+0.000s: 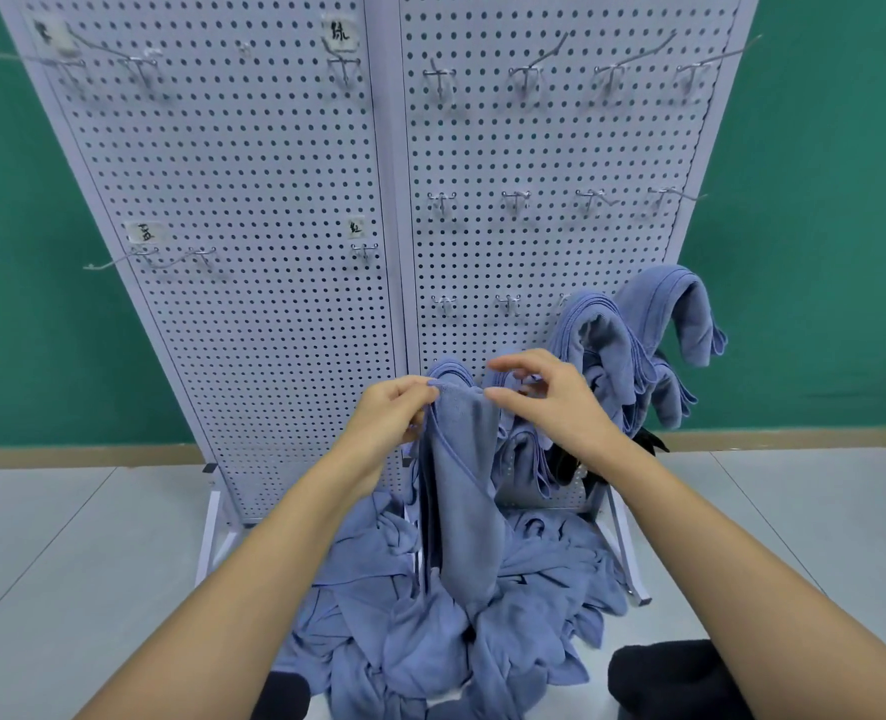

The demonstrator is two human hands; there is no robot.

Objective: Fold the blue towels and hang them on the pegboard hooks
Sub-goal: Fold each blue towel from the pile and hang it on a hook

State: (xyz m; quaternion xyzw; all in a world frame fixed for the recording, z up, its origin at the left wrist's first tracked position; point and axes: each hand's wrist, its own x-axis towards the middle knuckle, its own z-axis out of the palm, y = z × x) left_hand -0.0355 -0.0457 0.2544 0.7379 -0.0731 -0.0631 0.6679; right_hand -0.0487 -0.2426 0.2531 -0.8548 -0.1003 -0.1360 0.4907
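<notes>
blue towel [469, 485] hangs lengthwise in front of the white pegboard [253, 200], low down near the seam between its two panels, with its lower end reaching the heap of loose blue towels [378, 615] on the pale floor [66, 537]. the left hand [394, 415] pinches the towel's top fold between thumb and fingertips. the right hand [550, 402] is just beside it with the thumb tip at the towel's upper corner and the index finger arched above; whether it actually grips the cloth cannot be told. folded towels [680, 309] already hang on the right panel's lower hooks, up and to the right of the hands. bare metal hooks [443, 77] run in rows higher on the board, and small paper labels [340, 31] sit on the left panel. a green wall [820, 200] stands behind.
</notes>
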